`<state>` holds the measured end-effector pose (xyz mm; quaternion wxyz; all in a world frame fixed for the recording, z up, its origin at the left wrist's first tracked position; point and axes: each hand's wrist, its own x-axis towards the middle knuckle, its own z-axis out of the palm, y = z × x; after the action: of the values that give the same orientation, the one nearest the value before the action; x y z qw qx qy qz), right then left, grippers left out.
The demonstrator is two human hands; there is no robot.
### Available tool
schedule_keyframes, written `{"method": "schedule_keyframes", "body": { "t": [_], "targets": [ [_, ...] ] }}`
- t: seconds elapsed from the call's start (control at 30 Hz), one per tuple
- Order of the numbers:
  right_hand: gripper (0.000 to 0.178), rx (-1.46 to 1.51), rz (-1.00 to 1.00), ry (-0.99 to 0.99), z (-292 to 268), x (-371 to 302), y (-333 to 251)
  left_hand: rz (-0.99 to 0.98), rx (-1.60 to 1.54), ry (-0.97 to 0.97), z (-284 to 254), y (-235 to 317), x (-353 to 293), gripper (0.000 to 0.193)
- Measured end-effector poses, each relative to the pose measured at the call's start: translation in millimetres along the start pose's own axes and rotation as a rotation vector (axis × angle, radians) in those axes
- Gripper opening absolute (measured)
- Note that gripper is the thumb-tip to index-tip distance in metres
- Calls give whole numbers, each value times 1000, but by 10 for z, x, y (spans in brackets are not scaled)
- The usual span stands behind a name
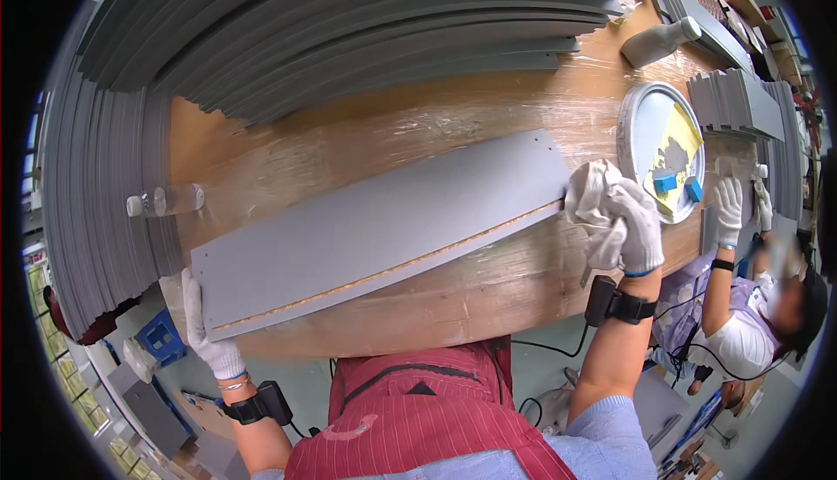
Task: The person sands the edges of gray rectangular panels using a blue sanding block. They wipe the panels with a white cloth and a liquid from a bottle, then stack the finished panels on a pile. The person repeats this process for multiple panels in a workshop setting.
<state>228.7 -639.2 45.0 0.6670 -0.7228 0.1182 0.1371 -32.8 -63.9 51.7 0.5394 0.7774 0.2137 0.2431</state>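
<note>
A long grey board lies at a slant on the table, its right end farther away. A groove showing raw brown chipboard runs along its near side, and small holes dot both ends. My left hand, in a white glove, grips the board's left end, with a finger along that edge. Also gloved, my right hand is closed on a crumpled white cloth at the board's right end. Part of the cloth hangs below the fingers.
Stacked grey boards fill the far side, with another stack at left. A clear bottle lies nearby. Right of the cloth sits a round lid bearing blue blocks and yellow sheet; beyond is a grey bottle. A co-worker works at right.
</note>
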Motion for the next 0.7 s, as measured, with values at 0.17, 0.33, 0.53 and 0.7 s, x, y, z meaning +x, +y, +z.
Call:
{"method": "schedule_keyframes", "body": {
  "t": [0.17, 0.33, 0.53, 0.7],
  "targets": [
    [33, -5, -219, -77, 120, 3, 146, -259, -288, 174, 81, 139, -164, 51],
    [41, -794, -357, 181, 1230, 296, 497, -498, -1089, -145, -67, 155, -78, 59],
    [36, -812, -471, 236, 1888, -48, 395, -745, -985, -1, 113, 594, 345, 73],
    [36, -790, -521, 9, 3111, -717, -420, -816, -889, -152, 53, 614, 440, 73]
  ]
}}
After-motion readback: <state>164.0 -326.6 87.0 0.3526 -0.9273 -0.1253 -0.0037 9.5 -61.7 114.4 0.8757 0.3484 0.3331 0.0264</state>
